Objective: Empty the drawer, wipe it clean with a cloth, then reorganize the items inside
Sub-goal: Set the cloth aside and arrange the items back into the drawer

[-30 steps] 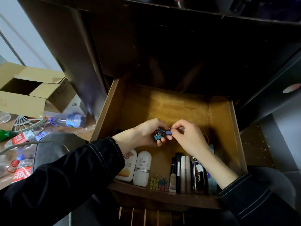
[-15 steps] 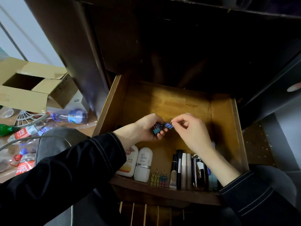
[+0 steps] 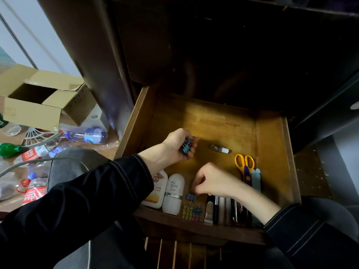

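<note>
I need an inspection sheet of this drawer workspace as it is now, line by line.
Surface: wooden drawer open, bottom partly bare.
Job's things: two white bottles, binder clip row, pens at front; scissors, glass vial behind.
Clutter: cardboard box, plastic bottles left of the drawer.
Grippers: left hand holds blue binder clips; right hand pinches one blue clip by the row.
Cables: grey cable at left.
Surroundings: dark cabinet above.

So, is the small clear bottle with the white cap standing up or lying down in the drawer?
Lying down. The small bottle rests on its side on the drawer floor, white cap pointing right.
</note>
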Tool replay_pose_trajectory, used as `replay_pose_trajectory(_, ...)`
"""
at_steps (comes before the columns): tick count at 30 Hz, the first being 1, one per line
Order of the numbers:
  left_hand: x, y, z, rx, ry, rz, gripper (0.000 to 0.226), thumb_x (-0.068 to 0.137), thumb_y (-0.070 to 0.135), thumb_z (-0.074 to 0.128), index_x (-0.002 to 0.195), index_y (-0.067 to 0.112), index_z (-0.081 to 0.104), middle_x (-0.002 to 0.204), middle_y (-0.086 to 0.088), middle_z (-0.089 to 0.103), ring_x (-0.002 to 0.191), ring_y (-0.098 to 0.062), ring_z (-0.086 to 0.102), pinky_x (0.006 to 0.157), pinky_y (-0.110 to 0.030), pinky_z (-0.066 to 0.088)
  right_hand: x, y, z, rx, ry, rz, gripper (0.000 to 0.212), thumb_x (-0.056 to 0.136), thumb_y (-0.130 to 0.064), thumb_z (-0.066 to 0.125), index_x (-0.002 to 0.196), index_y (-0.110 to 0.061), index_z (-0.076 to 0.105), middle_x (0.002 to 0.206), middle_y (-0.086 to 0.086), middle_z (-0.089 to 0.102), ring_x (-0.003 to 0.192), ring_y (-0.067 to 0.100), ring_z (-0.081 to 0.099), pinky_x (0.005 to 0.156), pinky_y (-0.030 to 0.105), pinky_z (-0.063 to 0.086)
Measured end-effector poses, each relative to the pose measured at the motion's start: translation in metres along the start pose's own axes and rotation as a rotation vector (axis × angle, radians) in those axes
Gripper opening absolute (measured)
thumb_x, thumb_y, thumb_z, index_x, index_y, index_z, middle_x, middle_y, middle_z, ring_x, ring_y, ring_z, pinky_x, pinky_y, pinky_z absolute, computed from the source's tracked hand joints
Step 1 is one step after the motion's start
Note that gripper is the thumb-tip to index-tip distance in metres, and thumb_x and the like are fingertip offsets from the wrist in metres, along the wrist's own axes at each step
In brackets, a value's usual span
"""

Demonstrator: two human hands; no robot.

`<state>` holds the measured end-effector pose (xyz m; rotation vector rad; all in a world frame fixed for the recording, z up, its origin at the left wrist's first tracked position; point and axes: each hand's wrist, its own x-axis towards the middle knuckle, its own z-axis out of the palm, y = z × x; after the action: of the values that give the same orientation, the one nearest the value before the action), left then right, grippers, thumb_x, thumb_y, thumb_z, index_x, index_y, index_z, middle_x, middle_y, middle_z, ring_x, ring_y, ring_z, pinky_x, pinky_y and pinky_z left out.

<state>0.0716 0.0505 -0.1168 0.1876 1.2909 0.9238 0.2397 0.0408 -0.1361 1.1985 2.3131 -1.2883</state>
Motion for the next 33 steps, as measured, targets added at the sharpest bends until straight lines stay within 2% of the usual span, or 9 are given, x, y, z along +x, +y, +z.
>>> replay_pose_trajectory(6,-0.001,-0.001,0.001,0.003,-0.007,-0.017,0.017,0.094,0.010,0.042,0.092,0.005,0.059,0.074,-0.006,0.051,0.057,-0.014,0.045,0.045,-0.022,0.038,0.000,0.000,0.005,-0.026,-0.047,0.001,0.014,0.076,-0.023,0.073,0.082,-0.012,0.078,0.085,0.005,0.074,0.081,0.024,0.069,0.069,0.045,0.056)
replay_pose_trajectory(9,-0.001,0.000,0.001,0.001,-0.006,-0.020,0.017,0.094,0.010,0.043,0.090,0.006,0.059,0.073,-0.006,0.051,0.057,-0.014,0.045,0.045,-0.021,0.038,0.000,-0.001,0.007,-0.058,-0.065,0.002,0.016,0.076,-0.025,0.072,0.083,-0.012,0.077,0.087,0.006,0.074,0.085,0.025,0.069,0.074,0.049,0.056)
replay_pose_trajectory(14,-0.001,0.001,0.001,0.013,0.002,-0.016,0.017,0.094,0.010,0.042,0.092,0.005,0.059,0.072,-0.006,0.052,0.058,-0.015,0.045,0.047,-0.022,0.039,0.000,0.001,0.010,-0.080,-0.089,-0.022,0.017,0.079,-0.023,0.070,0.084,-0.008,0.076,0.089,0.014,0.072,0.080,0.028,0.067,0.067,0.049,0.054)
replay_pose_trajectory(18,-0.003,0.000,0.002,0.024,-0.006,-0.037,0.019,0.095,0.012,0.041,0.093,0.005,0.059,0.075,-0.008,0.054,0.059,-0.015,0.046,0.050,-0.023,0.038,0.001,0.001,0.007,-0.049,-0.076,-0.003,0.018,0.082,-0.023,0.068,0.081,-0.007,0.075,0.083,0.017,0.071,0.063,0.019,0.058,0.059,0.038,0.044)
replay_pose_trajectory(20,-0.004,0.000,0.003,0.040,-0.011,-0.047,0.021,0.095,0.013,0.040,0.093,0.005,0.060,0.077,-0.009,0.055,0.060,-0.016,0.046,0.052,-0.025,0.037,0.001,0.000,-0.002,-0.041,0.036,0.033,0.017,0.085,-0.023,0.066,0.077,-0.010,0.075,0.079,0.012,0.072,0.062,0.020,0.061,0.060,0.038,0.049)
replay_pose_trajectory(23,-0.006,0.000,0.005,0.077,-0.019,-0.058,0.024,0.095,0.014,0.038,0.095,0.004,0.060,0.078,-0.012,0.058,0.060,-0.018,0.046,0.054,-0.026,0.036,-0.002,0.000,-0.019,0.028,0.384,0.055,0.017,0.090,-0.024,0.063,0.076,-0.025,0.073,0.073,-0.009,0.072,0.072,0.009,0.068,0.073,0.040,0.059)
replay_pose_trajectory(26,-0.009,-0.001,0.008,0.110,-0.049,-0.103,0.025,0.098,0.017,0.036,0.098,0.003,0.056,0.071,-0.013,0.064,0.056,-0.018,0.047,0.049,-0.023,0.037,-0.006,-0.002,-0.028,0.150,0.669,-0.002,0.006,0.092,-0.029,0.065,0.091,-0.034,0.069,0.085,-0.017,0.069,0.086,0.002,0.065,0.076,0.034,0.057)
replay_pose_trajectory(30,-0.013,-0.003,0.011,0.161,-0.125,-0.158,0.018,0.101,0.019,0.035,0.103,0.006,0.047,0.065,-0.009,0.059,0.051,-0.018,0.049,0.045,-0.021,0.038,-0.008,-0.005,-0.028,0.132,0.689,-0.130,0.015,0.093,-0.030,0.066,0.107,-0.034,0.066,0.092,-0.015,0.064,0.080,0.002,0.061,0.070,0.032,0.057)
replay_pose_trajectory(33,-0.016,-0.003,0.011,0.227,-0.198,-0.156,0.021,0.102,0.021,0.033,0.098,0.006,0.048,0.065,-0.007,0.056,0.051,-0.016,0.048,0.044,-0.021,0.037,-0.007,-0.005,-0.028,0.131,0.659,-0.123,0.015,0.095,-0.025,0.065,0.109,-0.027,0.069,0.099,-0.013,0.062,0.087,0.006,0.065,0.077,0.037,0.059)
